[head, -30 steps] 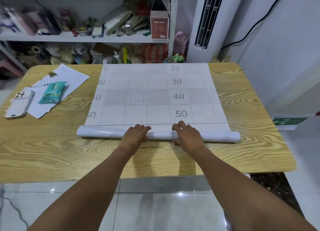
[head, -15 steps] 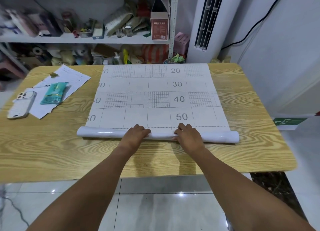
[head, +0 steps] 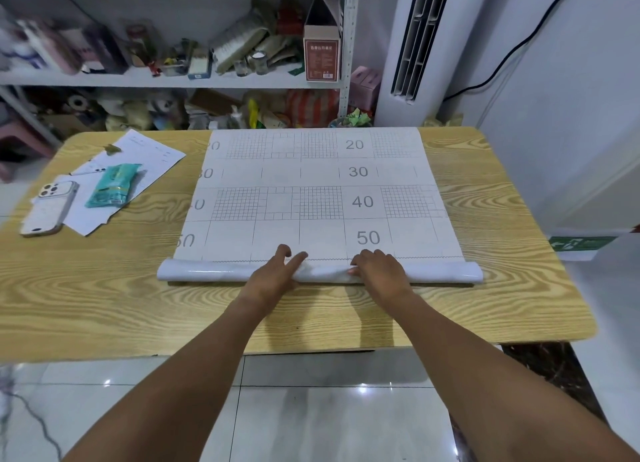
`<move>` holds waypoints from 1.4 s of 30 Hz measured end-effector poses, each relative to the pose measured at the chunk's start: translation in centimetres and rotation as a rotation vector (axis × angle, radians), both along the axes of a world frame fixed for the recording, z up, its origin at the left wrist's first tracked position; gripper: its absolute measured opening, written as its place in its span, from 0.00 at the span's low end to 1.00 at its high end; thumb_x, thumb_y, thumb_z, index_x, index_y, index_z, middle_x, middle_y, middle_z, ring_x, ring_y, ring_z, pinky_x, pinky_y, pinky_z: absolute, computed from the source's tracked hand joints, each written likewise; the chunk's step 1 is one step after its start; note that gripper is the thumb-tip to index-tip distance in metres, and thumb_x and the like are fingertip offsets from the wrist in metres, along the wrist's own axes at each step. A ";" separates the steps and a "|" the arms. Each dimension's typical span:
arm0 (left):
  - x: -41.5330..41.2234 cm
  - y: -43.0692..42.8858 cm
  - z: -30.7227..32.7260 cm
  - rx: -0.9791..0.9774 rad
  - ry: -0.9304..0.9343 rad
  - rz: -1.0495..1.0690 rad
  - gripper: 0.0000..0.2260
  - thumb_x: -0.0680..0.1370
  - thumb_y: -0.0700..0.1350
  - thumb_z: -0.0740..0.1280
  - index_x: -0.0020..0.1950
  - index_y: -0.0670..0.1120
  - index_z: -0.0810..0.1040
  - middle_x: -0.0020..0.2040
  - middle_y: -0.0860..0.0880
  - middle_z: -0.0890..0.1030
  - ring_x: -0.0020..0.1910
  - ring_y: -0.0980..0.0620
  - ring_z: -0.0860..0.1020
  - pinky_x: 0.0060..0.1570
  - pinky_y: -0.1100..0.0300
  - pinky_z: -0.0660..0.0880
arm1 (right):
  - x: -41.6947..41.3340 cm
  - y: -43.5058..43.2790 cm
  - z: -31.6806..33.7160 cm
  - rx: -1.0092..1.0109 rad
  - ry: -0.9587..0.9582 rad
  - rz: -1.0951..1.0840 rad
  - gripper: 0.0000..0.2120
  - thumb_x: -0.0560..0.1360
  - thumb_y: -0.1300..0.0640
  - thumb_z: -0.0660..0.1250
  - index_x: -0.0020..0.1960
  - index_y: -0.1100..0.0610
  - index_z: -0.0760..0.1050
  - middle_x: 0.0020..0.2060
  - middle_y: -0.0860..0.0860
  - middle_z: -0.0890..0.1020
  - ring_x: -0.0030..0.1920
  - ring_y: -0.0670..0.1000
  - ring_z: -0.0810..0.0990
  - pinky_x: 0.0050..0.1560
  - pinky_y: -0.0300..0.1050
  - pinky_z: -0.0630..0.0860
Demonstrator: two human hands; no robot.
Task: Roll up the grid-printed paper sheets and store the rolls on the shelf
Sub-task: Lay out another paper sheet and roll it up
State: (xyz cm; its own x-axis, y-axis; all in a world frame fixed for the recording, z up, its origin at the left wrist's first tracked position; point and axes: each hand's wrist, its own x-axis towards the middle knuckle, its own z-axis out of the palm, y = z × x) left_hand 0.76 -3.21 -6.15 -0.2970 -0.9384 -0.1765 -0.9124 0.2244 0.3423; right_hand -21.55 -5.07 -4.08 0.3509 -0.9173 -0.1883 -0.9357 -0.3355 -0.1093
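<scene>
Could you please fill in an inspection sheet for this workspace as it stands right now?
Surface: light wood-grain table, with a sheet spread over its middle.
Job's things: grid-printed white paper sheet lying flat, showing numbers 20 to 50; its near edge is wound into a glossy white roll.
Clutter: white smartphone lying face down, teal plastic packet and loose white papers, all at the table's far left.
Hands: left hand rests on the roll with fingers stretched; right hand curls over it.
Cables: black cable on the right wall.
Surroundings: crowded white metal shelf behind the table; white standing air conditioner beside it; glossy tiled floor.
</scene>
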 end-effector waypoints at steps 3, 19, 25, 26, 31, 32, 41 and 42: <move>0.3 0.0 0.1 -0.030 -0.042 -0.032 0.17 0.77 0.40 0.62 0.65 0.48 0.67 0.56 0.47 0.72 0.52 0.47 0.73 0.45 0.54 0.72 | 0.1 0.1 0.4 0.011 -0.064 -0.068 0.23 0.72 0.70 0.62 0.64 0.54 0.68 0.55 0.53 0.78 0.54 0.56 0.76 0.49 0.46 0.69; 0.5 -0.7 -0.6 -0.034 -0.228 -0.122 0.31 0.79 0.42 0.60 0.75 0.46 0.45 0.60 0.44 0.69 0.55 0.46 0.68 0.53 0.56 0.64 | 0.4 1.2 -1.6 -0.063 -0.098 -0.043 0.17 0.77 0.48 0.63 0.62 0.55 0.73 0.56 0.52 0.77 0.56 0.55 0.73 0.51 0.46 0.68; 0.3 0.0 -0.5 -0.002 -0.025 -0.084 0.29 0.76 0.39 0.65 0.73 0.50 0.56 0.67 0.43 0.61 0.59 0.46 0.69 0.59 0.55 0.68 | 0.3 0.6 -0.8 -0.032 -0.063 -0.022 0.13 0.78 0.50 0.61 0.57 0.55 0.76 0.52 0.51 0.78 0.54 0.54 0.73 0.44 0.45 0.62; 0.3 0.1 -0.5 -0.008 -0.037 -0.083 0.27 0.76 0.37 0.65 0.71 0.49 0.59 0.68 0.43 0.60 0.60 0.46 0.68 0.59 0.55 0.69 | 0.2 0.5 -0.7 -0.032 -0.060 -0.018 0.12 0.78 0.50 0.61 0.56 0.55 0.76 0.52 0.51 0.78 0.54 0.54 0.73 0.44 0.45 0.61; 0.2 0.4 -0.5 -0.279 -0.211 -0.165 0.21 0.68 0.41 0.74 0.59 0.43 0.73 0.57 0.41 0.74 0.52 0.43 0.74 0.51 0.52 0.75 | 0.3 0.0 -0.6 -0.008 -0.063 -0.024 0.10 0.79 0.53 0.60 0.56 0.54 0.76 0.52 0.51 0.78 0.54 0.54 0.74 0.45 0.45 0.63; 0.1 0.5 -0.5 -0.304 -0.245 -0.178 0.21 0.65 0.42 0.77 0.56 0.43 0.75 0.52 0.43 0.77 0.48 0.44 0.76 0.49 0.52 0.75 | 0.3 -0.2 -0.7 -0.007 -0.057 -0.021 0.09 0.79 0.54 0.60 0.57 0.53 0.76 0.52 0.51 0.78 0.54 0.54 0.74 0.46 0.45 0.63; 0.0 0.1 -0.5 -0.233 -0.187 -0.160 0.37 0.64 0.31 0.73 0.70 0.40 0.64 0.43 0.46 0.76 0.42 0.46 0.73 0.41 0.56 0.73 | 0.4 -0.5 -0.1 0.028 -0.069 -0.002 0.13 0.77 0.63 0.59 0.57 0.51 0.75 0.53 0.51 0.79 0.55 0.55 0.75 0.47 0.45 0.65; 0.0 0.3 -0.4 -0.209 -0.168 -0.157 0.37 0.66 0.28 0.69 0.72 0.41 0.59 0.46 0.45 0.76 0.45 0.45 0.72 0.45 0.54 0.72 | 0.4 -0.6 -0.2 0.031 -0.065 0.003 0.15 0.77 0.64 0.59 0.59 0.50 0.75 0.53 0.50 0.79 0.55 0.55 0.75 0.48 0.45 0.66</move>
State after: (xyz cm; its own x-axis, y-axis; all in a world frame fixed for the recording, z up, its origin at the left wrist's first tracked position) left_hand 0.78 -2.95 -6.51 -0.4243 -0.9045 -0.0436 -0.9009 0.4168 0.1212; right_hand -21.14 -5.63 -4.27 0.3662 -0.9102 -0.1938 -0.9252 -0.3339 -0.1803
